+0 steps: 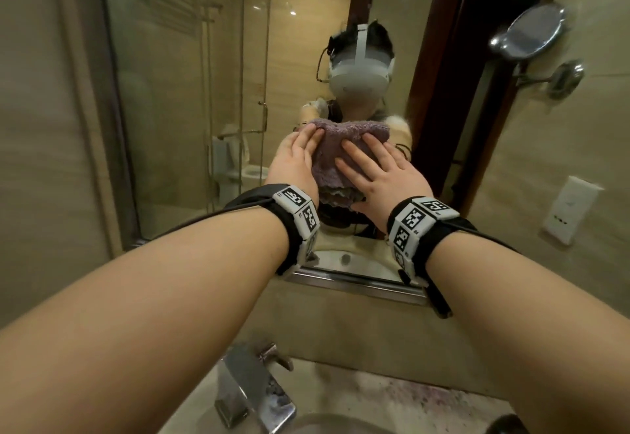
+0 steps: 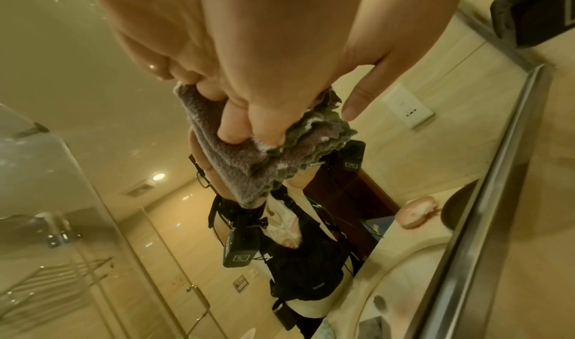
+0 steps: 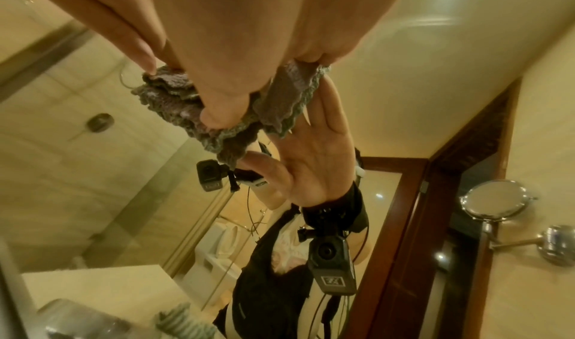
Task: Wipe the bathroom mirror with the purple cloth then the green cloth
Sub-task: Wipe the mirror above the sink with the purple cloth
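The purple cloth (image 1: pixel 341 147) is bunched flat against the bathroom mirror (image 1: pixel 177 92), just below my reflection. My left hand (image 1: pixel 295 161) lies on its left upper part with straight fingers. Beside it, my right hand (image 1: pixel 375 171) presses the cloth's right half, fingers spread. In the left wrist view the left hand (image 2: pixel 249 49) pushes the cloth (image 2: pixel 230 162) onto the glass, thumb held off to the side. Seen from the right wrist, the right hand (image 3: pixel 233 37) covers the cloth (image 3: pixel 174 101) the same way. A pale greenish cloth (image 3: pixel 177 319) shows reflected low in the mirror.
A chrome faucet (image 1: pixel 252 386) and the sink rim (image 1: pixel 341 423) sit below my arms. The mirror's metal bottom frame (image 1: pixel 358 280) runs just under my wrists. A round shaving mirror (image 1: pixel 535 31) on an arm and a wall socket (image 1: pixel 572 212) are on the right wall.
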A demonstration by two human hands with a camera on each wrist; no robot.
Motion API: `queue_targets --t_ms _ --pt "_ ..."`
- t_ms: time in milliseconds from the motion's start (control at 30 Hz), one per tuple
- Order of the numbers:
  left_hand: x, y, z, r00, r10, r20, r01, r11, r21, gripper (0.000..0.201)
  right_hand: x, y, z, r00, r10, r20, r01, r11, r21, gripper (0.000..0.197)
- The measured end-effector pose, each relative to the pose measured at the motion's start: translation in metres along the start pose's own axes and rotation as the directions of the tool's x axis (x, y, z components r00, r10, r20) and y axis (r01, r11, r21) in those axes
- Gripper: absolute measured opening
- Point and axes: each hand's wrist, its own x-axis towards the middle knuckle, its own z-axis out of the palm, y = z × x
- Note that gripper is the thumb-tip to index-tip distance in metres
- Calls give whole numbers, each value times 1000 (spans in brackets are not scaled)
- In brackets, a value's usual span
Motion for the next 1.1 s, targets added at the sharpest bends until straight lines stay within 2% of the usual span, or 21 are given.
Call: queue_targets --t_ms 267,433,600,867,1100 --pt "-4 -60 54 999 -35 36 35 999 -1 63 52 -56 -31 999 -36 0 36 999 -5 76" --pt "-4 -106 100 994 -81 69 83 996 -19 57 91 -105 -53 998 -62 -10 62 998 10 75" --pt "-3 -148 134 992 -88 95 84 996 38 52 124 -146 -72 998 -53 -26 54 998 41 75" --pt "-4 -186 160 978 -132 162 124 991 59 53 157 -182 -94 999 -38 -19 39 997 74 70" --pt "0 -198 168 973 -175 151 174 985 21 55 173 -201 -104 999 -32 -25 35 995 92 69"
